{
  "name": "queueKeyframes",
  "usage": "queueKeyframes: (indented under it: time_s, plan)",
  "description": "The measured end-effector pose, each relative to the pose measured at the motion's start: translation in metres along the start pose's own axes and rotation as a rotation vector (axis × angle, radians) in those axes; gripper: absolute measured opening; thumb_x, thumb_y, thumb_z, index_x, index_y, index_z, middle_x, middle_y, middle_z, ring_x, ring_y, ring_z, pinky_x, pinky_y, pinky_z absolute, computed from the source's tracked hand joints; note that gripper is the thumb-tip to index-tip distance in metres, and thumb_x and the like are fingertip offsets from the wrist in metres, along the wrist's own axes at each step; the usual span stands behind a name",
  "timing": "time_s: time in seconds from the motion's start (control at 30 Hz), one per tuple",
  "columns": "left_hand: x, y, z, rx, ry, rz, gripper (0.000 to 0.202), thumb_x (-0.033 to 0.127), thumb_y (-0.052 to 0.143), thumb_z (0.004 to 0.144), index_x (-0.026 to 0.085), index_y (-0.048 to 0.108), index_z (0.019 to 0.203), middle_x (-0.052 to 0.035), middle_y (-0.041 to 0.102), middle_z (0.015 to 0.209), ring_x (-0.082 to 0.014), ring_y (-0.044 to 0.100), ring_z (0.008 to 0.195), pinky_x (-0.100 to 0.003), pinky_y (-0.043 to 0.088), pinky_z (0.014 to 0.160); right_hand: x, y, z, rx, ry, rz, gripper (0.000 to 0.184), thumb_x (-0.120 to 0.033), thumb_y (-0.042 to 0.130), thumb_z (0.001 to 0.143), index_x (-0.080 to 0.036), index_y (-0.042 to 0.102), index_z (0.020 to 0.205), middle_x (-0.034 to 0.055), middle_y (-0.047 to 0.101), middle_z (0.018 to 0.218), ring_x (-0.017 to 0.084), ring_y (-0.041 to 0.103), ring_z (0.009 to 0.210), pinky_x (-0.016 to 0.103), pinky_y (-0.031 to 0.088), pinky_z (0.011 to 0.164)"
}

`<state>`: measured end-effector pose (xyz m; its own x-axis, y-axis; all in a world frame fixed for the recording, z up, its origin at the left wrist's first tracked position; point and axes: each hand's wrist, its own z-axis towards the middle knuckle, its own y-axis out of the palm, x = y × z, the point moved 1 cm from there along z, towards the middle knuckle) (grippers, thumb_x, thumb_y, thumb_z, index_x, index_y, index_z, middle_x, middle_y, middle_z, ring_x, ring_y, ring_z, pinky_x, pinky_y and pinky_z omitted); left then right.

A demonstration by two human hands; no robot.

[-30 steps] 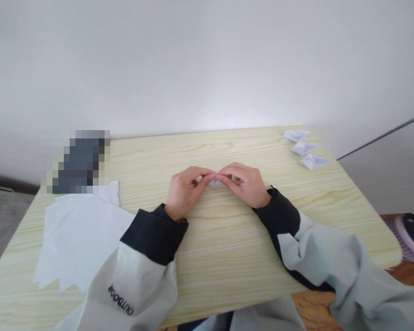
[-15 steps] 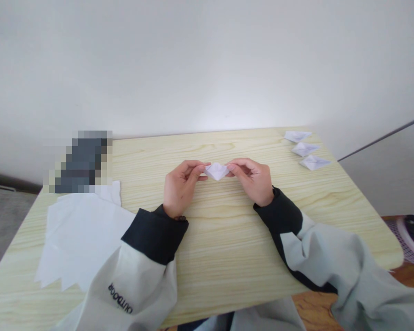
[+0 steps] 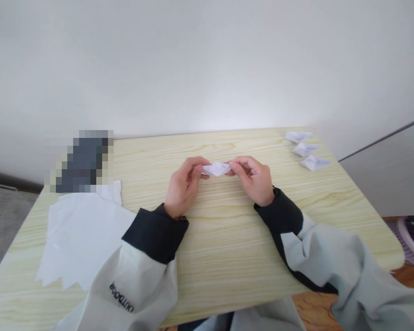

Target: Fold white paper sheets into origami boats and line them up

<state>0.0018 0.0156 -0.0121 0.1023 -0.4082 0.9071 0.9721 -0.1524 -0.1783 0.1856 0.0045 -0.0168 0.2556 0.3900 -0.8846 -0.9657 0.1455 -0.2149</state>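
A small folded white paper boat [image 3: 216, 169] is held over the middle of the table, its two pointed ends pinched between my hands. My left hand [image 3: 186, 186] grips the left end with thumb and fingers. On the other side, my right hand [image 3: 253, 179] pinches the right end the same way. Three similar paper boats [image 3: 305, 149] sit in a short column at the table's far right corner. Their points face left and right.
White paper sheets [image 3: 86, 234] with pointed edges lie at the left, partly under my left sleeve. A dark, pixelated object [image 3: 81, 161] stands behind them. The wood-grain table [image 3: 227, 257] meets a white wall [image 3: 200, 64]. A pink basket [image 3: 405, 234] is at the lower right.
The paper boat now looks longer and flatter between my hands. My left fingers have shifted slightly at its left end; the three boats at the right stay put.
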Motion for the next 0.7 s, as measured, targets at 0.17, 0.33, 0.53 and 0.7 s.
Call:
queueKeyframes:
  time_s: [0.17,0.33,0.53,0.7]
  plan:
    - [0.0057,-0.0011,-0.0016,-0.139,0.09,0.229,0.018,0.025,0.059,0.083,0.017,0.064,0.099,-0.0098,0.057,0.112,-0.0187,0.06,0.101,-0.03,0.059,0.077,-0.0023,-0.0017,0.0009,0.008,-0.062,-0.109,0.014,-0.032,0.058,0.087,-0.019,0.062,0.085,0.0031,0.074,0.082,0.014,0.071,0.07,0.023,0.059,0.063]
    - [0.0012,-0.0013,-0.0007,-0.112,0.061,0.228,0.012,0.026,0.064,0.08,0.015,0.065,0.084,-0.0098,0.063,0.112,-0.0186,0.064,0.098,-0.029,0.059,0.076,-0.0023,-0.0017,0.0009,-0.12,-0.106,-0.099,0.011,-0.029,0.054,0.09,-0.019,0.059,0.089,0.0043,0.074,0.092,0.013,0.071,0.075,0.023,0.059,0.069]
    - [0.001,-0.0009,-0.0007,0.035,0.047,0.251,0.018,0.032,0.07,0.076,0.015,0.066,0.075,-0.0071,0.071,0.095,-0.017,0.068,0.082,-0.028,0.059,0.073,0.0012,-0.0026,0.0008,-0.188,-0.086,-0.049,0.014,-0.032,0.047,0.093,-0.019,0.053,0.093,0.0065,0.072,0.098,0.013,0.071,0.079,0.026,0.058,0.071]
    - [0.0037,-0.0018,-0.0009,0.047,0.087,0.332,0.016,0.031,0.07,0.077,0.015,0.066,0.075,-0.0062,0.072,0.092,-0.0152,0.068,0.077,-0.026,0.057,0.071,0.001,-0.0032,0.0007,-0.239,-0.193,-0.071,0.015,-0.027,0.047,0.092,-0.02,0.05,0.105,0.0091,0.068,0.108,0.014,0.069,0.089,0.029,0.057,0.079]
